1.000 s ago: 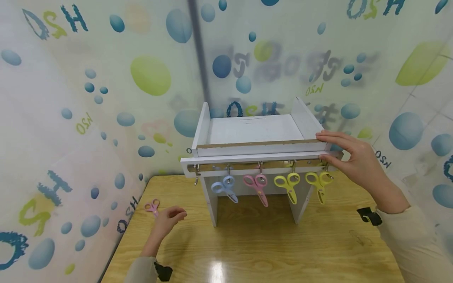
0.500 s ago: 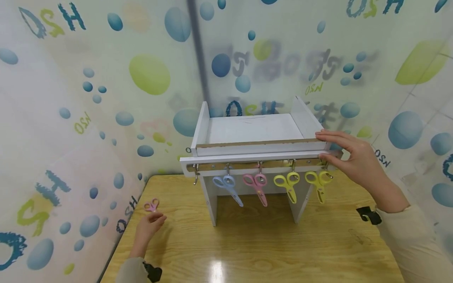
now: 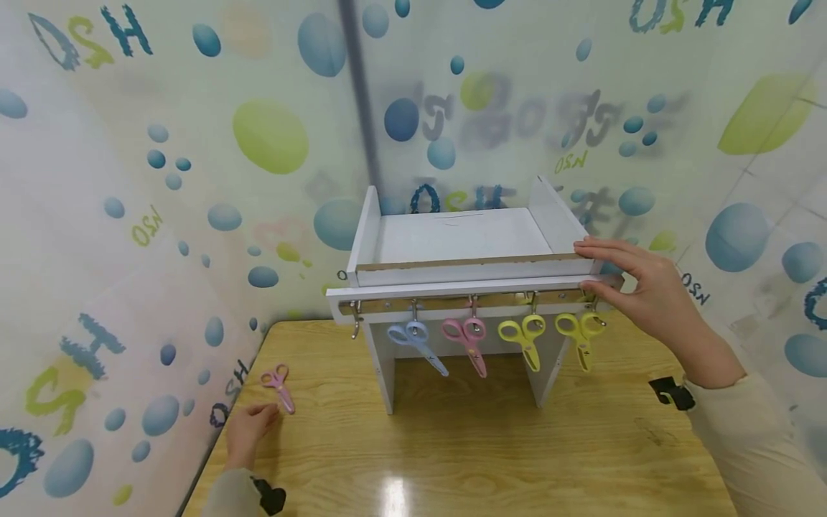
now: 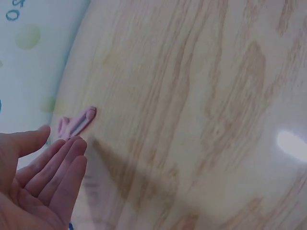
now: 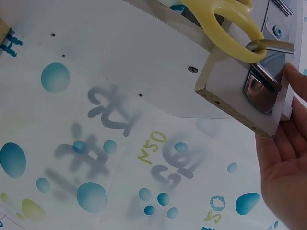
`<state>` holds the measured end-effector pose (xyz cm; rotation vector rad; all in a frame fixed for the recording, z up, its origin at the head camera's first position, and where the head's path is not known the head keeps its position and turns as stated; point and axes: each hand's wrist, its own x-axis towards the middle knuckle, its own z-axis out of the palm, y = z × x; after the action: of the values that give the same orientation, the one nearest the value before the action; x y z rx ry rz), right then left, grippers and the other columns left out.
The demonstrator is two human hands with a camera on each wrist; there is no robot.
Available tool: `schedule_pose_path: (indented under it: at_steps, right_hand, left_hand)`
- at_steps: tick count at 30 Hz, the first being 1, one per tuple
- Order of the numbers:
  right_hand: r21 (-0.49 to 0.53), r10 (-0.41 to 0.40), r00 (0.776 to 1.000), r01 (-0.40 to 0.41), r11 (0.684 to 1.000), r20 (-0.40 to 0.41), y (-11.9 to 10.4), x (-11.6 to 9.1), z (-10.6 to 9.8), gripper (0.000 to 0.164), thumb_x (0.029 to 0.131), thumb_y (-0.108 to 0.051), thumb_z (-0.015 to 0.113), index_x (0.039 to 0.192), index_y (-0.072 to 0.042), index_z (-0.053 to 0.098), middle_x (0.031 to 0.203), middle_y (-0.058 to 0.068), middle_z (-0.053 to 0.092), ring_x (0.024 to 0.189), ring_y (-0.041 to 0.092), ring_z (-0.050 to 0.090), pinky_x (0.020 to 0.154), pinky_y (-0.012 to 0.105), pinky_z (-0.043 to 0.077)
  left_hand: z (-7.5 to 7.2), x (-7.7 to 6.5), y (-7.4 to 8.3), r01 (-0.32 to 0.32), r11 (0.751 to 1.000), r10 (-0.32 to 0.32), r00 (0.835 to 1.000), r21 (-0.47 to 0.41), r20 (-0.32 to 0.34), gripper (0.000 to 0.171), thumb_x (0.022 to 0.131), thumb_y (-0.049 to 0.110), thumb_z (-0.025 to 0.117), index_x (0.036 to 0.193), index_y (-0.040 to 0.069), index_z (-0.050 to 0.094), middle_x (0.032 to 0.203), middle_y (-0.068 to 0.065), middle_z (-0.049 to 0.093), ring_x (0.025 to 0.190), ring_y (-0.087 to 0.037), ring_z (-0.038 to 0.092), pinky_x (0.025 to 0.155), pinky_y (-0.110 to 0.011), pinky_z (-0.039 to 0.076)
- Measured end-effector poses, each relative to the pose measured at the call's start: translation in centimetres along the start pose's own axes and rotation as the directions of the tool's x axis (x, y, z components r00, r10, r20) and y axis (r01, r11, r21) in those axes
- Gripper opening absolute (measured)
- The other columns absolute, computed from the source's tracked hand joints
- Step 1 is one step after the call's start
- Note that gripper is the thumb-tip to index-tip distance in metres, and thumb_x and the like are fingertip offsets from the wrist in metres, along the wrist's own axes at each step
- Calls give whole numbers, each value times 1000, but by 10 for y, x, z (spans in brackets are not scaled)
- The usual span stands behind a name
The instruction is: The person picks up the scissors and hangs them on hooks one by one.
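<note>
Pink scissors (image 3: 279,388) lie on the table's left part. Just beside them is my left hand (image 3: 250,427), its fingers extended and holding nothing. In the left wrist view the scissors (image 4: 79,122) appear just past the fingertips (image 4: 79,143). My right hand (image 3: 652,301) grips the right end of a white shelf (image 3: 478,273), thumb at the front, fingers on top. From its hook rail (image 3: 446,303) hang blue scissors (image 3: 418,345), pink scissors (image 3: 466,345), and two yellow pairs, the middle yellow scissors (image 3: 525,341) and the rightmost yellow scissors (image 3: 581,339).
The leftmost hook (image 3: 355,319) on the rail bears nothing. Under the shelf, white side legs (image 3: 381,366) stand on the wooden table (image 3: 472,459). A patterned curtain wall (image 3: 271,136) closes off the back and the left side.
My left hand has moved left and nearer to me, uncovering the pink scissors on the table. The hanging blue scissors have swung slightly to the right. My right hand keeps its place.
</note>
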<state>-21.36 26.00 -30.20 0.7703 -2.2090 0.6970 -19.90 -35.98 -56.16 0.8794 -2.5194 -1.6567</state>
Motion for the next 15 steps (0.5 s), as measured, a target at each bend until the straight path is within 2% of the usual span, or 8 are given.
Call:
schedule_pose_path:
  at_steps: [6, 10, 12, 15]
  right_hand:
    - [15, 11, 1000, -11, 1000, -7, 0, 0, 0, 63, 65, 9, 85, 124, -9, 71, 129, 6, 69, 125, -20, 45, 94, -3, 34]
    - [16, 13, 1000, -13, 1000, -8, 0, -1, 0, 62, 65, 9, 85, 123, -8, 71, 130, 3, 68, 125, -20, 45, 94, -3, 34]
    - [18, 11, 1000, -11, 1000, -9, 0, -1, 0, 62, 65, 10, 85, 123, -8, 71, 130, 4, 68, 125, -20, 45, 94, -3, 34]
    - [11, 7, 1000, -7, 1000, -8, 0, -1, 0, 63, 65, 10, 85, 124, -8, 71, 130, 5, 68, 125, -20, 45, 91, -2, 35]
  left_hand:
    - [1, 2, -4, 103, 987, -102, 995, -124, 8, 39, 98, 8, 58, 124, -20, 56, 71, -2, 73, 65, -8, 70, 63, -26, 61]
    - [0, 3, -2, 98, 985, -94, 995, -143, 34, 44, 97, 13, 60, 123, -23, 55, 70, 1, 72, 64, -6, 69, 62, -22, 60]
    - [-1, 4, -1, 65, 993, -62, 997, -96, 40, 46, 96, 16, 61, 118, -24, 58, 69, -2, 73, 62, -6, 69, 62, -23, 61]
    - [1, 6, 1, -15, 997, 12, 999, 78, 42, 44, 96, 22, 62, 106, -20, 67, 69, -8, 75, 60, -10, 71, 69, -29, 61]
